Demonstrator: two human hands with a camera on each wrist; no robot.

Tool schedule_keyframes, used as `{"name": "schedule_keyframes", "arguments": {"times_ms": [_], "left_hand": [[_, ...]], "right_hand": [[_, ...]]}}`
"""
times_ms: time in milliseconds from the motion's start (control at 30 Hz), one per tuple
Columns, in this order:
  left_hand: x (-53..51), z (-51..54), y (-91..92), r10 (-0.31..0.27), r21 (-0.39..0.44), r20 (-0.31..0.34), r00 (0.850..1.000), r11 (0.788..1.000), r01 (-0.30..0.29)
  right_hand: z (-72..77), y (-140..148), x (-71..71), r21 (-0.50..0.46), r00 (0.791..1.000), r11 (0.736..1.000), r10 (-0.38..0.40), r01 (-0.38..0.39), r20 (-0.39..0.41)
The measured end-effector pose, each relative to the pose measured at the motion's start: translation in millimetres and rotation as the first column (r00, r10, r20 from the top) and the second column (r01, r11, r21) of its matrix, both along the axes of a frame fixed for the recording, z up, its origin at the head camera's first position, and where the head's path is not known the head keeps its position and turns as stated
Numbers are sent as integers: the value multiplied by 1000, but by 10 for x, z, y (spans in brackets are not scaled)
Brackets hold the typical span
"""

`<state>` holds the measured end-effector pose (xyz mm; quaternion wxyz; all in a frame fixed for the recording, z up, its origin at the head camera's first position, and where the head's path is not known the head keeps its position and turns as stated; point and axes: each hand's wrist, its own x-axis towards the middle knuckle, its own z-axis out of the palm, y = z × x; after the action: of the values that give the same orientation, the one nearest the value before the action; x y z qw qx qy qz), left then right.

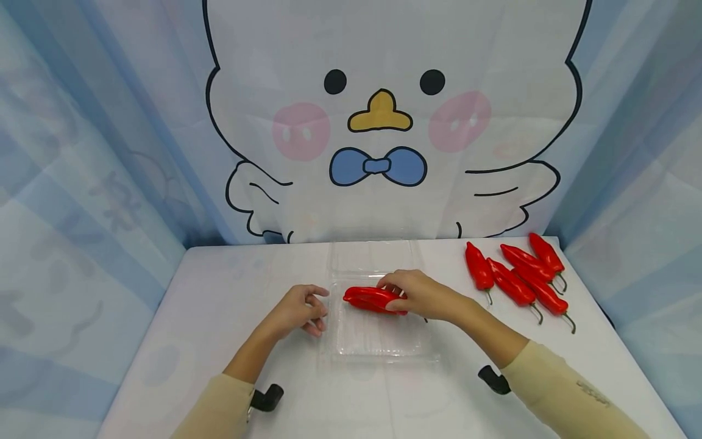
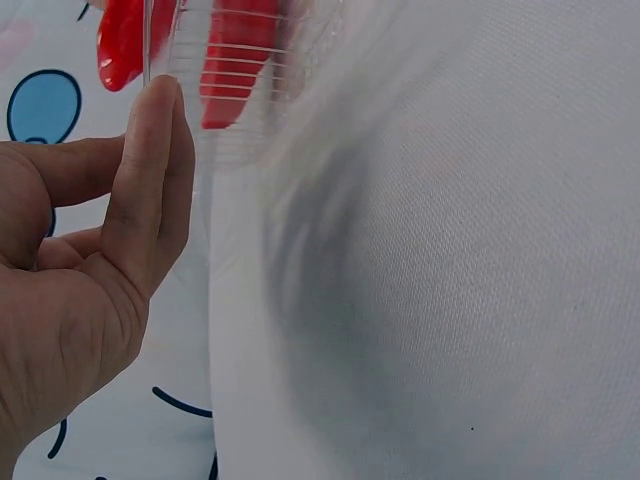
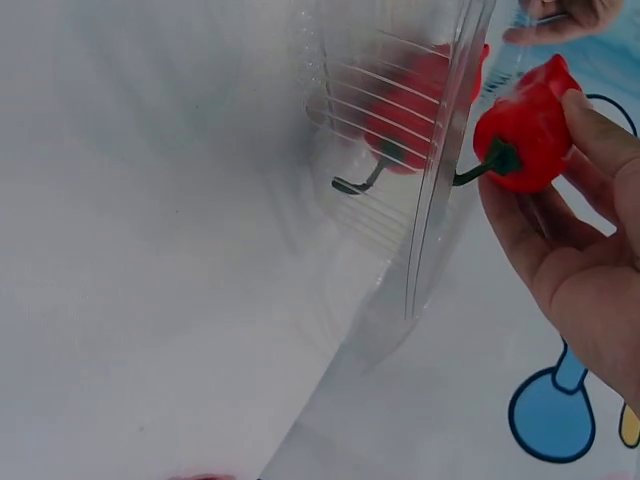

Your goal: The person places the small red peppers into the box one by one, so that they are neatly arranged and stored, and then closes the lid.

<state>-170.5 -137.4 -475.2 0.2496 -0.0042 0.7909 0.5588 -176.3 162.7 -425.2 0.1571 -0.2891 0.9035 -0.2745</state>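
A clear plastic box [image 1: 378,342] with ribbed walls sits on the white table. Over it, my right hand [image 1: 421,294] grips a red chili pepper [image 3: 522,130] between thumb and fingers, its green stem toward the right wrist camera. Behind the see-through wall, another red pepper [image 3: 402,112] lies inside the box. In the head view the two peppers overlap. My left hand [image 1: 298,310] is at the box's left side, fingers loosely bent and holding nothing. In the left wrist view its fingertips reach the box's rim; whether they touch it I cannot tell.
Several red peppers [image 1: 515,283] with curved stems lie at the table's back right. The box's clear lid part [image 1: 373,256] extends toward the back edge. A printed curtain [image 1: 378,207] hangs right behind the table [image 1: 219,341], with more curtain on both sides.
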Motion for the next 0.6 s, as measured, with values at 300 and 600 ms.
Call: {"name": "schedule_keyframes", "arguments": {"times_ms": [300, 600], "left_hand": [[-2, 0, 0, -6, -1, -8, 1000, 1000, 6], [4, 6, 18, -2, -18, -20, 1000, 1000, 2]], "right_hand": [[-158, -40, 0, 36, 999, 998, 43, -43, -3], [-237, -61, 40, 50, 999, 998, 40, -40, -2]]}}
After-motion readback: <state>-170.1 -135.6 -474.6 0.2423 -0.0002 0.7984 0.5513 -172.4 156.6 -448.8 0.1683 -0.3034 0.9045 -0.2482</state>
